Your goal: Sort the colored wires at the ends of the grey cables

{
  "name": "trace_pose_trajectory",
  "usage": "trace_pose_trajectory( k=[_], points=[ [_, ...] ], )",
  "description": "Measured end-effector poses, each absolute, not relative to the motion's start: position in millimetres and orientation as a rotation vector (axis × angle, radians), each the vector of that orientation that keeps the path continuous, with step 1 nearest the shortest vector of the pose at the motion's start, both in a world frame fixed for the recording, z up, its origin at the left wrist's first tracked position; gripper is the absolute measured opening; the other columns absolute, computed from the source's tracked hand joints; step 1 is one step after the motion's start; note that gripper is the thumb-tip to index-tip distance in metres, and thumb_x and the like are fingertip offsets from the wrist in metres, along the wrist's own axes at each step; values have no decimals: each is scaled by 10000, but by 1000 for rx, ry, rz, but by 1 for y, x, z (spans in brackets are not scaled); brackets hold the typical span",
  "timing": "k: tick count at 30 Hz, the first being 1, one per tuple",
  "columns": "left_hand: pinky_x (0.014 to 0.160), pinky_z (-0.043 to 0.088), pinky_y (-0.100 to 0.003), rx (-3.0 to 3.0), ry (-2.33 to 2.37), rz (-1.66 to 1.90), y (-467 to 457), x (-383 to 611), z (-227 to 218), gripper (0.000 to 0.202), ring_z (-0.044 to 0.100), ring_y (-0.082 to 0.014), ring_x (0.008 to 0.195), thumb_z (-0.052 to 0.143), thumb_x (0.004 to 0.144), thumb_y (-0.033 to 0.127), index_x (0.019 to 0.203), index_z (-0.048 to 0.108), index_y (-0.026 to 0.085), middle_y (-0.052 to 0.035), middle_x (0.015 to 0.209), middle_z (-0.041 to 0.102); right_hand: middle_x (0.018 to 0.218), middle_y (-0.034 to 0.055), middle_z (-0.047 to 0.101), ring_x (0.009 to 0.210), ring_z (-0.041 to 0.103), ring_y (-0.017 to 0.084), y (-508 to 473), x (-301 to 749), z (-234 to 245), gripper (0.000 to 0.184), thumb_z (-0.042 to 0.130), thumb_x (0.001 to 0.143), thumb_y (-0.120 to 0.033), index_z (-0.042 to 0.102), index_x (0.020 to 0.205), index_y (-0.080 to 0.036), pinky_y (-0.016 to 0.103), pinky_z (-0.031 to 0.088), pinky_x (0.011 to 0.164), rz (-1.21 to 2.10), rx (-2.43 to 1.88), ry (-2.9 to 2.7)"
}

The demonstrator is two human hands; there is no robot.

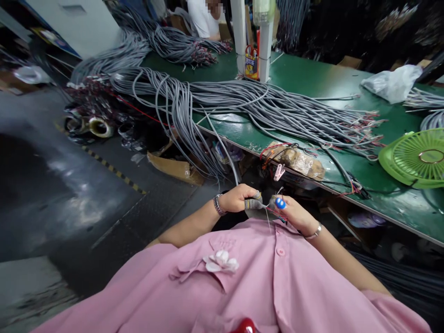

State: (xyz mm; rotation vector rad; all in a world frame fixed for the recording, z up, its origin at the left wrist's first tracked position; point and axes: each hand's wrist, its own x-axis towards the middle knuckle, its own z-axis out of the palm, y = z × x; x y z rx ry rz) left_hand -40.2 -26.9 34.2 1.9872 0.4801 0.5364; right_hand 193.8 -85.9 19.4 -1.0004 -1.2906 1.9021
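Observation:
My left hand (239, 198), with a watch on its wrist and grey covers on thumb and finger, is closed around the end of a grey cable (233, 162). Close beside it, my right hand (295, 214) pinches the thin wires (274, 212) that come out of that end; its thumb wears a blue cover. Red and pale strands show between the hands, in front of my pink shirt. Exactly how the fingertips grip is partly hidden.
Bundles of grey cable (236, 99) lie across the green table (298, 74), some hanging over its edge. A taped brown lump (300, 162), a pink clip (279, 172) and a green fan (416, 157) are at the near edge. A person (204, 21) is behind the table.

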Motion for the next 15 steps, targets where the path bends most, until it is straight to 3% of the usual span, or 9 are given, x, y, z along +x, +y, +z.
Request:
trace_pose_trajectory(
  k=[4, 9, 13, 15],
  points=[
    [593, 427, -182, 1954, 450, 493, -26, -33, 34, 387, 543, -103, 603, 575, 900, 442, 775, 683, 92, -57, 681, 634, 492, -84, 373, 438, 235, 46, -78, 183, 24, 437, 746, 740, -510, 487, 624, -177, 213, 181, 406, 1996, -970, -1271],
    [622, 463, -198, 1848, 374, 469, -23, -36, 35, 377, 601, -132, 643, 598, 886, 438, 812, 707, 84, -96, 725, 678, 449, -112, 293, 387, 171, 31, -63, 199, 15, 432, 765, 727, -418, 410, 606, -203, 196, 117, 370, 1839, -1136, -909],
    [636, 478, -211, 1761, 389, 530, -20, -42, 31, 342, 617, -142, 659, 627, 871, 418, 825, 711, 89, -101, 749, 686, 457, -111, 281, 382, 152, 33, -49, 224, 1, 432, 749, 737, -416, 389, 615, -212, 185, 97, 359, 1589, -1156, -599],
    [628, 469, -209, 1733, 478, 629, -18, -42, 28, 337, 597, -131, 655, 628, 872, 415, 823, 699, 90, -86, 742, 671, 470, -96, 321, 386, 149, 31, -46, 230, -5, 397, 709, 775, -476, 465, 636, -195, 183, 99, 359, 1561, -1159, -597]
  ],
)
